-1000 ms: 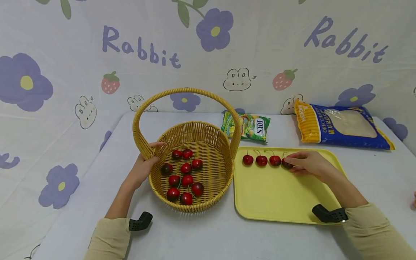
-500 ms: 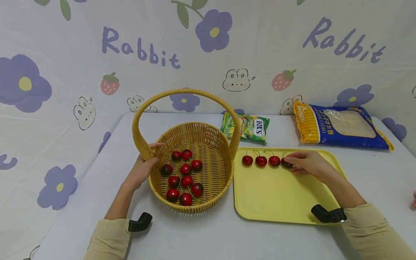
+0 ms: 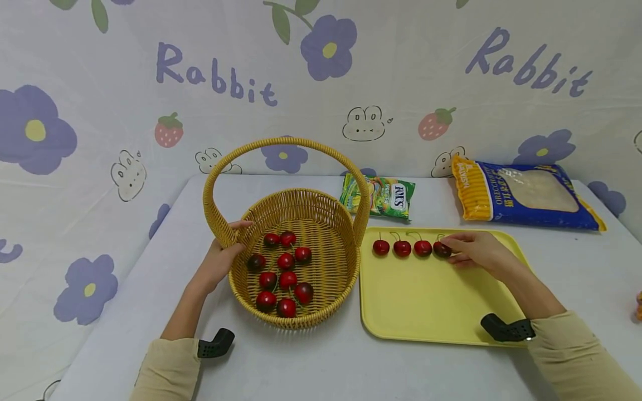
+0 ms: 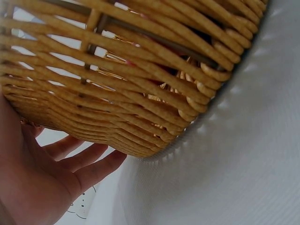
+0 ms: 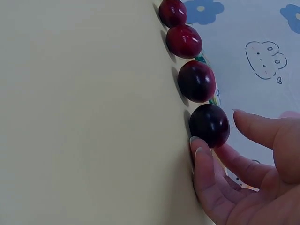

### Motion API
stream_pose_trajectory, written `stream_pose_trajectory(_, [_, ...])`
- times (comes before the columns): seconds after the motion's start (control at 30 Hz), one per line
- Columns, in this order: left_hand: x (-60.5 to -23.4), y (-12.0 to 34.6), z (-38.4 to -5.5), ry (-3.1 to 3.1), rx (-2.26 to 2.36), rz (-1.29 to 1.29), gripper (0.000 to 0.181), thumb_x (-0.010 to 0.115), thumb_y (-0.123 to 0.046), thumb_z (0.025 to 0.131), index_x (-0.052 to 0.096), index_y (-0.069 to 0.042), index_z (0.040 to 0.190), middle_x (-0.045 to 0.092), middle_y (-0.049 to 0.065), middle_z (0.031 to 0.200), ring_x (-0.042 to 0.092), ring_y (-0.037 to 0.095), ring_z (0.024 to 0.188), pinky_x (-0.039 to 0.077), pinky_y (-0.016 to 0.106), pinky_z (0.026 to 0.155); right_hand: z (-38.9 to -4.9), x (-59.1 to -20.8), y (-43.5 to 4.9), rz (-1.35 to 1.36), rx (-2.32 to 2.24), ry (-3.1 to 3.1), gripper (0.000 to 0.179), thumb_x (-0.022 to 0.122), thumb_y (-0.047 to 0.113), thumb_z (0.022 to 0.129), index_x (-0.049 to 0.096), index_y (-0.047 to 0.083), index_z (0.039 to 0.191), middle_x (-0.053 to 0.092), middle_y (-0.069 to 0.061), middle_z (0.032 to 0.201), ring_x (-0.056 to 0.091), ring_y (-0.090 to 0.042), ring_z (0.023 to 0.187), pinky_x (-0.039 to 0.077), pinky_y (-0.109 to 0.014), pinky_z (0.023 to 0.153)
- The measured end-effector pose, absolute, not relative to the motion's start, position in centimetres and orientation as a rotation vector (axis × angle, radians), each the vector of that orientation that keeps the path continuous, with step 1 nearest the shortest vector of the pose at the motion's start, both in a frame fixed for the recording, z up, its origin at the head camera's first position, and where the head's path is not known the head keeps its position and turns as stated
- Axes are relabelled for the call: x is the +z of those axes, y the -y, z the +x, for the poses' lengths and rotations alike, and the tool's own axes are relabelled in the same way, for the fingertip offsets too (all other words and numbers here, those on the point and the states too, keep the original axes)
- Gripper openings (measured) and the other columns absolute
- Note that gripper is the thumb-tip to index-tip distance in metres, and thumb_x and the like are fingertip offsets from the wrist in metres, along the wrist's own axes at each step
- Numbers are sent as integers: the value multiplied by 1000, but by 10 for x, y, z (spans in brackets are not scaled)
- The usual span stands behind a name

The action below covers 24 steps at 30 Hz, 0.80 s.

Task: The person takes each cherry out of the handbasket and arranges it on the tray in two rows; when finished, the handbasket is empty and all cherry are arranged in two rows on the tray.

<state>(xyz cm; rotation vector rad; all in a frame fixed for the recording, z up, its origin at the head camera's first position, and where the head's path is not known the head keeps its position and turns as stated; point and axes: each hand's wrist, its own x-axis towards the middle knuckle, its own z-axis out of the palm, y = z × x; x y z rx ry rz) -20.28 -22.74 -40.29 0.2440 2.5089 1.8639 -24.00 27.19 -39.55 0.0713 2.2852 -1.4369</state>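
4 cherries [image 3: 402, 248] being kept in line along the far edge of the tray [image 3: 431, 301]
The basket [image 3: 301, 321] is being gripped at its left rim by the left hand [image 3: 219, 264], likely for steadiness; the rightmost cherry [image 3: 442, 249] is being touched by the right hand [image 3: 478, 256], thumb parted.

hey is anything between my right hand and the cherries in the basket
Yes: straight across from your right hand lie the three leftmost cherries on the tray, then the basket's right rim, with its handle rising just beyond.

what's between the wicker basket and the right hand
Four cherries in a row near the far edge of the yellow tray; the head view shows this.
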Motion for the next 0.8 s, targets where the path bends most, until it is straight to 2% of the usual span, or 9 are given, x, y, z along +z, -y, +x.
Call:
stream_pose_trajectory(0.23, [-403, 228, -203, -2506, 1864, 242, 46, 40, 3, 92, 43, -2, 137, 34, 19, 147, 21, 36, 139, 20, 60, 105, -241, -391, -279, 45, -1433, -2341, 61, 49, 31, 99, 34, -15, 136, 60, -13, 109, 63, -11, 83, 54, -29, 76])
stream_pose_trajectory(0.4, [-403, 228, -203, -2504, 1868, 246, 45, 40, 3, 92, 43, -3, 137, 35, 18, 146, 22, 35, 139, 20, 60, 105, -242, -377, -283, -93, -1381, -2376, 67, 44, 42, 99, 34, -11, 138, 50, -25, 122, 61, -24, 101, 52, -29, 81])
stream_pose_trajectory(0.5, [-404, 228, -203, -2503, 1870, 252, 45, 40, 3, 92, 43, -3, 137, 35, 18, 146, 22, 35, 139, 21, 60, 105, -241, -366, -282, -209, -1399, -2333, 65, 41, 41, 100, 34, -10, 139, 47, -27, 125, 57, -30, 108, 50, -29, 85])
stream_pose_trajectory(0.7, [-404, 228, -204, -2506, 1867, 254, 45, 40, 4, 92, 43, -2, 137, 34, 19, 147, 21, 35, 139, 20, 61, 105, -239, -348, -275, -455, -1572, -2081, 41, 36, 31, 104, 51, 6, 133, 57, -8, 122, 58, -21, 109, 48, -30, 89])
stream_pose_trajectory(0.8, [-404, 228, -204, -2510, 1862, 250, 46, 39, 4, 92, 43, -2, 137, 33, 19, 148, 21, 36, 139, 20, 61, 105, -238, -341, -268, -617, -1590, -1947, 38, 31, 25, 105, 52, 8, 132, 57, -4, 126, 55, -22, 115, 45, -29, 93])
